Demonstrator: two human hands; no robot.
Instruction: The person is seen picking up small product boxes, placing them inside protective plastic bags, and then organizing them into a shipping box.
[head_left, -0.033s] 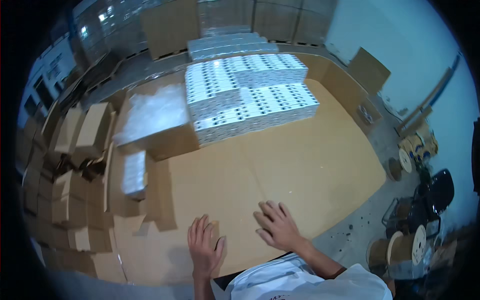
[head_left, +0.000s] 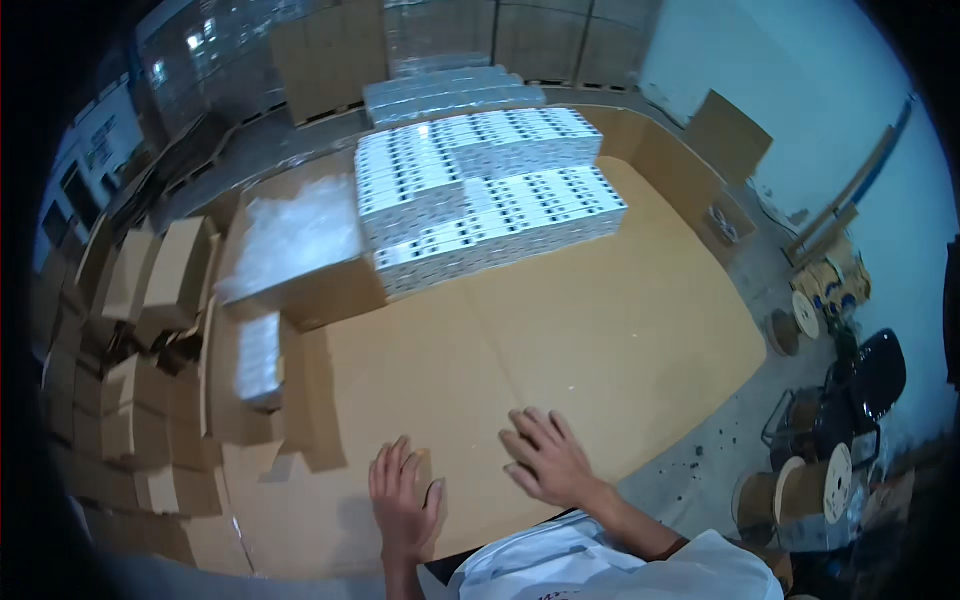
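Note:
My left hand (head_left: 405, 495) lies flat, fingers apart, on a large brown cardboard sheet (head_left: 620, 330) that covers a wide platform in front of me. My right hand (head_left: 545, 460) rests on the same sheet just to the right, fingers spread, holding nothing. On the far part of the sheet, well beyond both hands, stands a stepped stack of small white boxes (head_left: 480, 190). Left of that stack is an open brown carton (head_left: 300, 260) lined with clear plastic.
A smaller open carton with white packs (head_left: 260, 355) sits at the sheet's left edge. Several folded and open cardboard boxes (head_left: 130, 330) pile up on the left. To the right, on the grey floor, stand wooden cable spools (head_left: 810, 490) and a black chair (head_left: 870, 375).

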